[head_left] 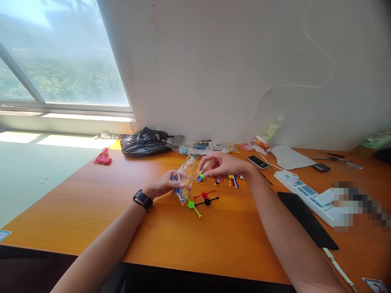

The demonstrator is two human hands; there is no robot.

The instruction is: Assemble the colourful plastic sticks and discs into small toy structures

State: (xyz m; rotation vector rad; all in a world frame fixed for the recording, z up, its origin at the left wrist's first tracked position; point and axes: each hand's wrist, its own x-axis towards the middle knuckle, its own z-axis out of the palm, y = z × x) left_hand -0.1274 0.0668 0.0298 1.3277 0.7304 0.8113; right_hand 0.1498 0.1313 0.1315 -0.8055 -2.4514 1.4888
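Observation:
A clear plastic bag (pixel 187 173) with blue, yellow and white plastic pieces inside is gripped by my left hand (pixel 166 184) at its lower left side. My right hand (pixel 221 165) is at the bag's upper right edge, its fingers curled and seeming to pinch the film. By its fingertips shows a small green and blue piece (pixel 200 178); whether they touch it I cannot tell. Below the bag lie arrow-shaped spinners: a green one (pixel 191 204), a red one (pixel 204 195) and a black one (pixel 207 202). More coloured pieces (pixel 232 180) lie partly behind my right hand.
A black plastic bag (pixel 143 142) and clear packets (pixel 214 146) line the wall. Red netting (pixel 103 157) lies at left. On the right are a black remote-like device (pixel 258 161), a white power strip (pixel 301 191) with cables and a flat black object (pixel 305 219).

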